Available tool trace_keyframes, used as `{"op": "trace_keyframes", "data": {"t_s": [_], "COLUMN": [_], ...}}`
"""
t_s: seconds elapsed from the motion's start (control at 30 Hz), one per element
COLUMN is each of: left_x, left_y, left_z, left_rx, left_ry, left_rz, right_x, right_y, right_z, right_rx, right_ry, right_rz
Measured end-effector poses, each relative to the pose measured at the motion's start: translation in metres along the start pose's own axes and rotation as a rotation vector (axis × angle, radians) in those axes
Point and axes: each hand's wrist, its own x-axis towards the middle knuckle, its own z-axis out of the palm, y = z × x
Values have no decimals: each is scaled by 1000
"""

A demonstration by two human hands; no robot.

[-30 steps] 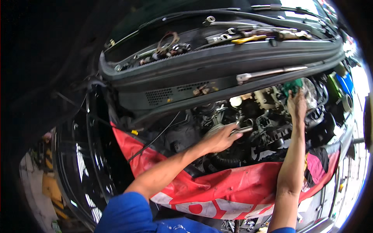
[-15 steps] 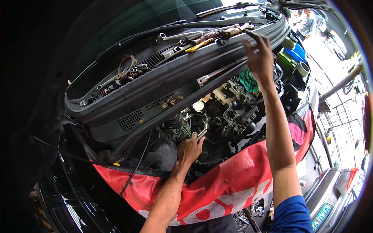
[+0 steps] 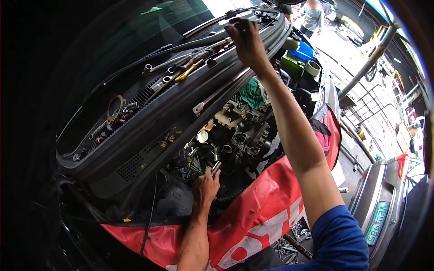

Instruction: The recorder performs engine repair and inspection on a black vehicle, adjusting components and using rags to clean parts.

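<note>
My left hand (image 3: 206, 186) is closed on a silver metal bar (image 3: 216, 167) down in the engine bay (image 3: 235, 135). The bar's far end meets a metal joint among the engine parts; its exact kind cannot be told. My right hand (image 3: 247, 43) is raised over the far end of the black cowl panel (image 3: 181, 113). Its fingers are bent and apart, with nothing visible in them. Close by on the cowl lie wrenches (image 3: 169, 63), a yellow-handled tool (image 3: 190, 71) and a brown-handled tool (image 3: 194, 58). A long socket handle (image 3: 199, 108) rests along the cowl's lower edge.
A red cover (image 3: 253, 198) drapes over the front edge. Green cloth (image 3: 253, 93) lies on the engine, and a tape roll (image 3: 313, 68) sits beyond. Loose tools (image 3: 289, 248) lie below. Another car (image 3: 379, 203) stands at right; a person (image 3: 313, 18) is far back.
The view has swung to the right, so the scene has slid left. My right hand has reached farther over the cowl. My left hand keeps its hold on the metal bar.
</note>
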Motion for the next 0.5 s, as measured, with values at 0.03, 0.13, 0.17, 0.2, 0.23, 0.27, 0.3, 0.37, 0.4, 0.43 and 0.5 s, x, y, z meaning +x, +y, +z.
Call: {"op": "trace_keyframes", "data": {"t_s": [0.03,0.13,0.17,0.2,0.23,0.27,0.3,0.37,0.4,0.43,0.5], "left_x": [0,1,1,3,4,6,7,13,10,9,11], "left_y": [1,0,-1,-3,-4,-7,-8,-12,-13,-14,-11], "left_z": [0,2,3,5,7,10,12,12,10,7,3], "left_rx": [-17,16,-16,-15,-57,-119,-137,-412,-441,-842,-1254], "left_ry": [45,68,72,45,68,138,140,151,220,-11,-238], "left_rz": [22,57,34,-14,-11,37,43,73,79,-132,-343], "right_x": [4,13,15,9,2,-5,-11,-47,-67,-84,-121], "right_y": [3,4,-2,-10,-21,-34,-50,-87,-106,-121,-139], "right_z": [-4,-25,-31,-48,-68,-84,-100,-127,-139,-148,-141], "right_rx": [-191,169,326,344,318,172,666,415,448,594,585], "right_ry": [43,207,226,275,320,391,544,490,445,339,85], "right_rz": [-64,270,287,255,313,-31,200,228,357,428,692]}}
